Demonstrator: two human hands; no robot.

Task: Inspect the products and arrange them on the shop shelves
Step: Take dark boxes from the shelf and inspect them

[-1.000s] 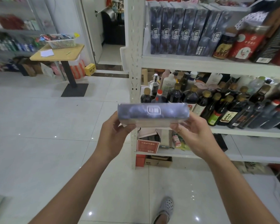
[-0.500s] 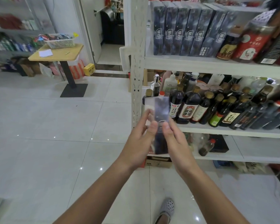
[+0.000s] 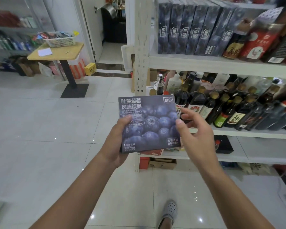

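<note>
Left hand [image 3: 114, 146] clamps the flat purple blueberry-print carton [image 3: 152, 126] label-up for checking; right hand [image 3: 198, 134], fingers loose, seems merely to steady it.

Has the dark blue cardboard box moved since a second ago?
Yes. The dark blue cardboard box has turned its blueberry front toward the camera, staying in front of the white shelf post.

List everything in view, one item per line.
blueberry drink box: one, dark blue, held before the shelves
matching boxes: at least six, dark blue, upright on upper shelf
sauce bottles: many, dark, middle shelf
shelf unit: one, white, right
table: one, wooden, back left
basket: one, white, on table
left hand: grips box's left edge
right hand: thumb at box's right edge
foot: one, grey clog, floor below
</note>
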